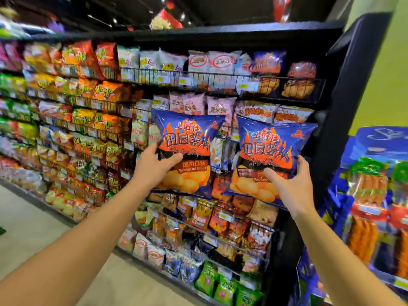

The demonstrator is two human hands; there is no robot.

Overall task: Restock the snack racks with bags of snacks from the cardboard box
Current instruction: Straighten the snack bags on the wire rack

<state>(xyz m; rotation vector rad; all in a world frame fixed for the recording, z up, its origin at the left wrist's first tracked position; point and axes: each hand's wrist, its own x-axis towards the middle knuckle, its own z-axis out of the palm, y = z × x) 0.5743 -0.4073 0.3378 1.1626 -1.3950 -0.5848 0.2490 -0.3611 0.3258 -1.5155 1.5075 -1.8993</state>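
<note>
In front of the racks (220, 82), your left hand (154, 166) grips one bag (187, 138) and your right hand (289, 184) another (271, 146), fingers curled round each. Neither bag is shelved yet; the box is out of view, so remaining stock cannot be judged.

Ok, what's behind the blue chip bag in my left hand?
Behind the blue chip bag held by the left hand are wire racks of snacks; pink bags show above its top edge. Whatever sits directly behind the bag is covered.
</note>
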